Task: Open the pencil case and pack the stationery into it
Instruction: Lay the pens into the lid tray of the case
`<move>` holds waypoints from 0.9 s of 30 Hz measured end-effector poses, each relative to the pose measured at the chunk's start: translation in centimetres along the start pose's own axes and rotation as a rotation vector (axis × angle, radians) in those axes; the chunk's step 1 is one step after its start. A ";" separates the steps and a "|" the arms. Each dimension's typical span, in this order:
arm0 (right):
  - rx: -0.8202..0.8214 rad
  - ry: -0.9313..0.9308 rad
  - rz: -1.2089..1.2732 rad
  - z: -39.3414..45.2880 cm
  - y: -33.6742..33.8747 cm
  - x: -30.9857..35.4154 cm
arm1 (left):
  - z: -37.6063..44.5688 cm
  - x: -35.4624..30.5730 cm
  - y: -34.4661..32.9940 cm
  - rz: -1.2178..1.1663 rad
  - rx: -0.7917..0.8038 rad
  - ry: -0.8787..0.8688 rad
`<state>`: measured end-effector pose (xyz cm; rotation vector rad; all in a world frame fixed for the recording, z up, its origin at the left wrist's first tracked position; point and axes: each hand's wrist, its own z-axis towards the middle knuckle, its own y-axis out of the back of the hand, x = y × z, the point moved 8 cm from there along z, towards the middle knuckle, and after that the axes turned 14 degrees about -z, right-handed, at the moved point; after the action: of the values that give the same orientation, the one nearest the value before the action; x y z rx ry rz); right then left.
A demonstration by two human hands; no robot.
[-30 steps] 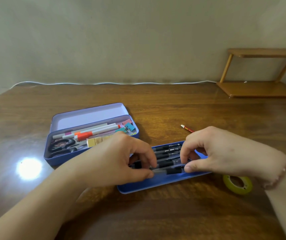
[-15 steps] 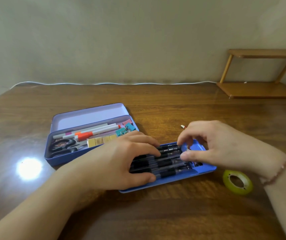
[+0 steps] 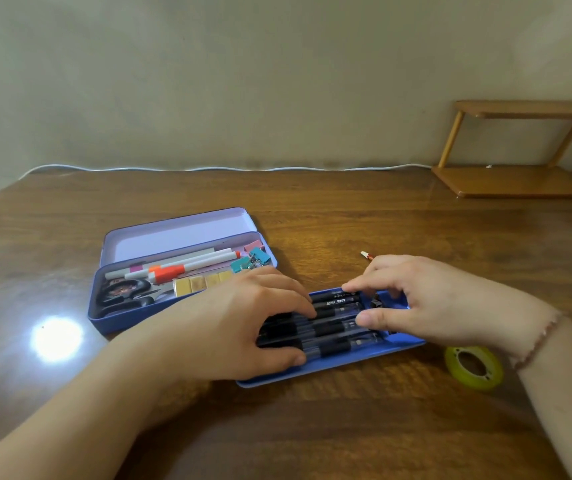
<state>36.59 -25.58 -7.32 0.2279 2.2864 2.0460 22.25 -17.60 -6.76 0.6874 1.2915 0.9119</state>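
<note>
left hand [image 3: 243, 327] | right hand [image 3: 426, 303] | both flat on pens [image 3: 336, 329] | blue tray [image 3: 357, 363]

We see a brown wooden table [image 3: 347, 427]. Directly on it lie an open purple pencil case [image 3: 132, 320], a flat blue tray [image 3: 343, 367] just beside it, a red pencil [image 3: 367, 255] behind the tray, a yellow-green tape roll [image 3: 473, 368], a small wooden shelf [image 3: 520, 181] and a white cable [image 3: 208, 168].

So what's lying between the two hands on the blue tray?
In the head view, black pens lie side by side in the blue tray, bridging the gap between the left hand and the right hand.
</note>
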 end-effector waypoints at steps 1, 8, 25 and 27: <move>0.001 0.002 -0.005 0.0 0.0 0.0 | 0.0 0.0 0.0 -0.003 0.002 -0.001; -0.067 0.008 -0.004 -0.8 1.6 -1.4 | 0.0 0.1 -0.2 0.015 0.004 -0.001; -0.056 -0.416 0.007 -2.9 2.5 -8.1 | 0.0 0.1 -0.1 -0.009 -0.010 0.019; -0.114 -0.449 -0.009 -2.5 2.6 -8.1 | -0.1 0.4 -0.5 0.011 0.045 0.049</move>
<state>44.37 -29.01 -4.82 0.5999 1.8921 1.8751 22.27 -17.53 -7.36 0.7116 1.3562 0.9159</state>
